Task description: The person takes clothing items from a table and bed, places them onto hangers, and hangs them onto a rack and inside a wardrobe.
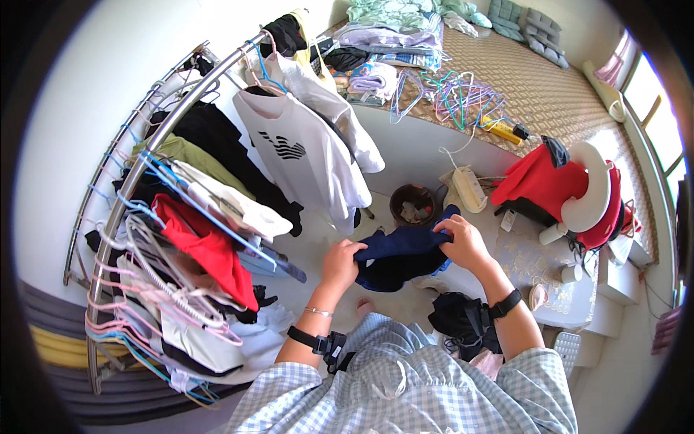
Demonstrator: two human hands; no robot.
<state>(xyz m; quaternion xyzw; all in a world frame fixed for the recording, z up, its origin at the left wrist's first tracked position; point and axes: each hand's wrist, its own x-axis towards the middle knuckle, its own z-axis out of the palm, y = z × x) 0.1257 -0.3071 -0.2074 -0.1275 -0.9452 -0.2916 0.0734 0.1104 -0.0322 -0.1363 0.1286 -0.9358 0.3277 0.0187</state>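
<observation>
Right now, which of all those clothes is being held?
The dark blue garment, held by the left hand and right hand; neither touches clothes on the rack.

My bare left hand [341,263] and bare right hand [464,244] face each other ahead of my torso, apart, each closed in a pinch of thumb and fingers. My bare left forearm [296,354] slants up and inward to the right; my bare right forearm [523,334] slants up and inward to the left.
</observation>
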